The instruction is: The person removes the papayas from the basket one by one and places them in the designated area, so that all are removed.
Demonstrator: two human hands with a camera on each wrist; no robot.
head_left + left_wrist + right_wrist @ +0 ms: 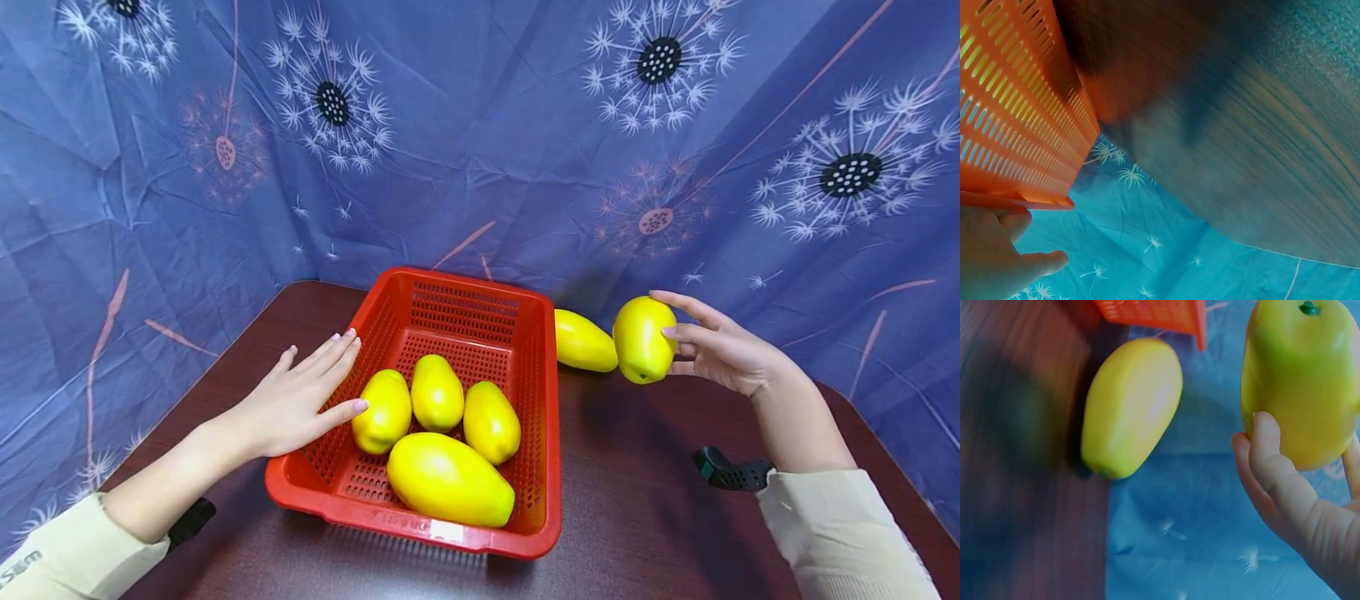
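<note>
Holding a yellow papaya in the air above the right part of the table, well clear of the tabletop. Pinching this held papaya with the right hand, curving thumb and fingers against its right side. Seeing a small green stem nub at one end of it in the right wrist view. Seeing a second papaya lying on the table just beside the right wall of the basket; overlapping slightly with the held papaya in the head view, yet showing well apart from it in the right wrist view.

Seeing a red plastic basket with slotted walls standing on the table between the two hands, holding four more papayas. Grouping toward its middle: a left papaya, a middle papaya and a right papaya. Lying crosswise along the near wall: a large papaya, longer than the other three.

Spreading the left hand over the basket's left rim, stretching the fingers straight and pointing the thumb apart toward the left papaya. Being unable to tell any contact between that thumb and the papaya.

Wearing cream sleeves and a dark band at the right wrist. Hanging behind the table: a blue cloth, showing dandelion prints in white and pink.
</note>
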